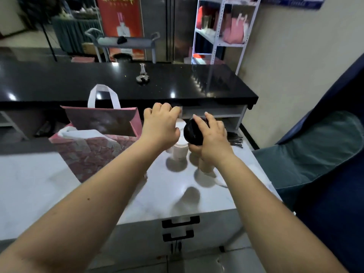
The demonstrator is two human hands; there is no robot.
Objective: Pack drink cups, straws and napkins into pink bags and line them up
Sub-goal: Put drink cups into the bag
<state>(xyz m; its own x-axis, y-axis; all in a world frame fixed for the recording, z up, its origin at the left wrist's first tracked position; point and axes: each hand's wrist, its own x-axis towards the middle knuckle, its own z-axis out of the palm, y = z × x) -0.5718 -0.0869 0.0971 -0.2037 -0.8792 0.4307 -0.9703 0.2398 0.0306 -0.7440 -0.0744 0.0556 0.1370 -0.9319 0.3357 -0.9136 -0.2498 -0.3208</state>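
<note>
Here's the pink patterned carrier bag (pixel 92 154) with white loop handles, standing open at the left of the white desk (pixel 29 184). Its mouth tips toward us, the far handle is upright, and the near handle is flopped over the front wall. Just right of it stands a white drink cup (pixel 179 151), upright, with the left hand (pixel 160 128) curled over its top. Right beside that is a pale cup with a round black lid (pixel 194 135), tilted, gripped from above by the right hand (pixel 213 140). Behind it, a bundle of dark straws (pixel 235 138) lies flat near the desk's far right edge.
</note>
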